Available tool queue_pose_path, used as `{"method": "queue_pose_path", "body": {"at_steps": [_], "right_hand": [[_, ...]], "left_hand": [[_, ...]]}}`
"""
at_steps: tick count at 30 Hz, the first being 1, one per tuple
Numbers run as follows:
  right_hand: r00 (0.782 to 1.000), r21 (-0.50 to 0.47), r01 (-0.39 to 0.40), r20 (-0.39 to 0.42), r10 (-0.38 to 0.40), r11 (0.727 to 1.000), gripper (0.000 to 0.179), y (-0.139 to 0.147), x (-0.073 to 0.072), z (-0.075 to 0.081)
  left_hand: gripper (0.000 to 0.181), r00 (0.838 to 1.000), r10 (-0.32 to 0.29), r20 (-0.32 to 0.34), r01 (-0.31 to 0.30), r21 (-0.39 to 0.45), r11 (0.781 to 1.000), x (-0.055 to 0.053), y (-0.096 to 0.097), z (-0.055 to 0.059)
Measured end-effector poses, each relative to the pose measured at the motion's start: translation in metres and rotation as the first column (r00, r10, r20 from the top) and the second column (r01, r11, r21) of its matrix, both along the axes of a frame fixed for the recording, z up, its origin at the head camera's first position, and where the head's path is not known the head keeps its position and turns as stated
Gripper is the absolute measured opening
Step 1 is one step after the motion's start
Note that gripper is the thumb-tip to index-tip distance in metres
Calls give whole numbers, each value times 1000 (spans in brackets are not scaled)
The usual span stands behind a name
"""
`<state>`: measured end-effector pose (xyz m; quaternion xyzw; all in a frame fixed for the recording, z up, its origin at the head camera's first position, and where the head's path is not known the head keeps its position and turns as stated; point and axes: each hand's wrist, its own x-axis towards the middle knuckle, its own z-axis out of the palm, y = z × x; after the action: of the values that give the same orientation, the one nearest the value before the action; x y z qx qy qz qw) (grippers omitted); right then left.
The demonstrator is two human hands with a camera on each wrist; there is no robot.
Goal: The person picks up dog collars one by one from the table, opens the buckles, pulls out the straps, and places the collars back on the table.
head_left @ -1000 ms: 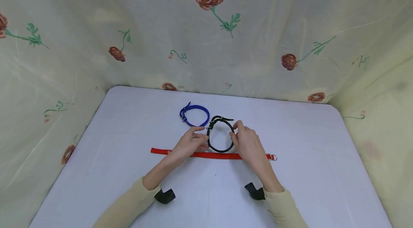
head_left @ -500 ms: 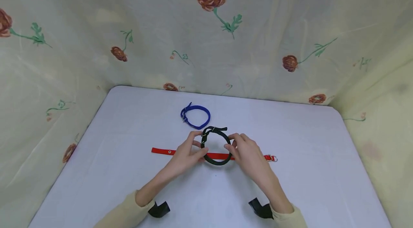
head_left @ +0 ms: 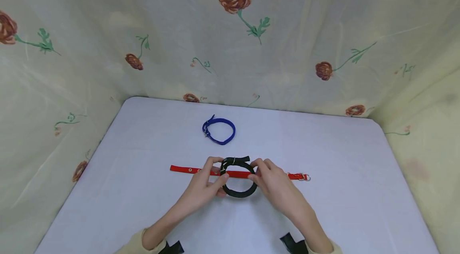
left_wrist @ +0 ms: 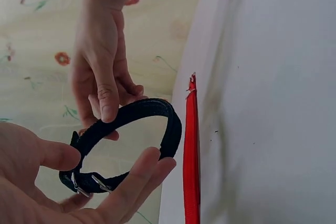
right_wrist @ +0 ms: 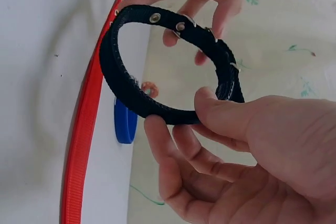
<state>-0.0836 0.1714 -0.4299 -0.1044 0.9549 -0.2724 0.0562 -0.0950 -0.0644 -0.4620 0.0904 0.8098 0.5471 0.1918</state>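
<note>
A black buckled collar [head_left: 240, 194], closed into a ring, is held up above the table between both hands. My left hand [head_left: 201, 188] grips its left side near the metal buckle, thumb on the near face. On the opposite side my right hand [head_left: 278, 186] pinches the band between thumb and fingers. Eyelets and a doubled strap end show in the right wrist view on the black band [right_wrist: 173, 24]. Behind and below the ring a red collar [head_left: 298, 176] lies unbuckled and straight on the table, partly hidden by the hands.
A blue collar [head_left: 234, 132], buckled into a loop, lies farther back on the white table [head_left: 323, 146]. Floral cloth [head_left: 280, 54] hangs behind the table's far edge and along both sides. Dark wrist mounts [head_left: 292, 244] show at the sleeves.
Both hands have brought the black collar nearer to me, off its spot beside the blue one. My left fingers have closed round its left side. The red and blue collars stay put.
</note>
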Motion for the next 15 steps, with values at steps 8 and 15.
{"method": "queue_pose_path", "body": {"at_steps": [8, 15], "right_hand": [[998, -6, -62, -19, 62, 998, 26, 0, 12, 1], [997, -25, -75, -8, 75, 997, 29, 2, 19, 0]], "left_hand": [[33, 999, -25, -43, 25, -10, 1000, 12, -2, -1], [38, 1000, -9, -21, 9, 5, 1000, 23, -3, -2]]}}
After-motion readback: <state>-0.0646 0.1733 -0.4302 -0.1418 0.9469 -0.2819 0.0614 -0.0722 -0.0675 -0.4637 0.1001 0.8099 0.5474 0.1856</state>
